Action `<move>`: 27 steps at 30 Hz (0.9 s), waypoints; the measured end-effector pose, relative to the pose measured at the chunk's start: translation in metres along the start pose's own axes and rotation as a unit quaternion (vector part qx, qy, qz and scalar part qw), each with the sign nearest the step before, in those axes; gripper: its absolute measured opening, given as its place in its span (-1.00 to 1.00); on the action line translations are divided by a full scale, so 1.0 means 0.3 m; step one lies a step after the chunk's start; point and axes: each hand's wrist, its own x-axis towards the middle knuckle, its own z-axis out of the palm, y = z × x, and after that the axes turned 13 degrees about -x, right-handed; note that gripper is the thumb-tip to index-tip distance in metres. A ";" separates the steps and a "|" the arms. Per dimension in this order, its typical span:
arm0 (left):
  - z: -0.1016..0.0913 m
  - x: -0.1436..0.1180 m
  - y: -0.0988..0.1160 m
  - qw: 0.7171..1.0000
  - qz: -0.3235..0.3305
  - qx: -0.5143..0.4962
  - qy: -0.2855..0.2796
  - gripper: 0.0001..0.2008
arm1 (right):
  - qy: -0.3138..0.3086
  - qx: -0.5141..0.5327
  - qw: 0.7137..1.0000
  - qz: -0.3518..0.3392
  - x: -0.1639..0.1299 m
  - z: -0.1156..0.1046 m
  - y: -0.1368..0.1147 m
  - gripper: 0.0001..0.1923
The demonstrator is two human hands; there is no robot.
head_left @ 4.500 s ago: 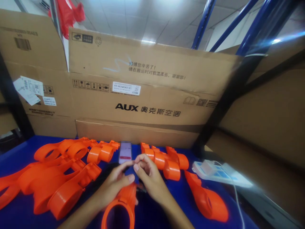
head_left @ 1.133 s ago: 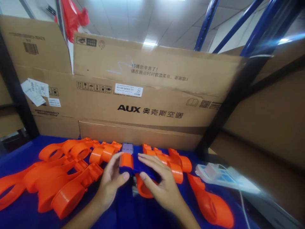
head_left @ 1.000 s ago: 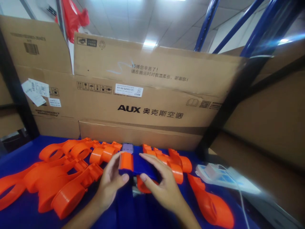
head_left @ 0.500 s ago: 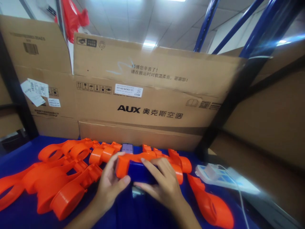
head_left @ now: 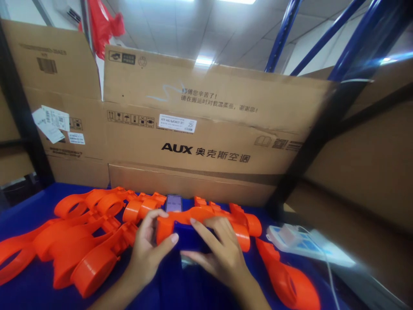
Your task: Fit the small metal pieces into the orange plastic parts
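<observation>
Near the table's back edge, the left hand pinches one end of an orange part in closed fingers, propping it up while the right hand spreads open over a blue piece beneath

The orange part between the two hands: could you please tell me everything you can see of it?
The orange part looks like glossy moulded plastic: a long, curved piece with a rounded end at the left. It is held level above the blue table, across a dark blue piece. The left hand grips its rounded end, thumb in front; the right hand lays its fingers over its middle. Its right end merges with other orange parts behind.
</observation>
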 end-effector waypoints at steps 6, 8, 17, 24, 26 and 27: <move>-0.004 -0.010 0.005 1.000 0.004 -0.003 0.005 -0.57 | 0.005 0.006 1.000 -0.003 -0.007 0.007 0.001 -0.25; -0.005 -0.007 0.007 1.000 0.004 0.003 0.009 -0.57 | 0.003 0.008 1.000 0.000 -0.007 0.008 0.001 -0.24; 0.016 -0.019 0.010 0.987 -0.011 -0.110 -0.114 -0.27 | 0.043 0.138 0.971 0.189 -0.024 0.006 -0.010 -0.29; 0.022 -0.032 -0.014 0.983 -0.046 0.005 -0.177 -0.28 | 0.075 0.209 0.891 0.395 -0.102 0.139 0.007 -0.34; 0.027 -0.040 -0.019 0.981 -0.047 -0.008 -0.186 -0.33 | 0.039 0.209 0.908 0.360 -0.106 0.152 0.002 -0.34; 0.030 -0.043 -0.020 0.980 -0.051 -0.015 -0.190 -0.38 | 0.018 0.207 0.920 0.333 -0.104 0.152 -0.004 -0.34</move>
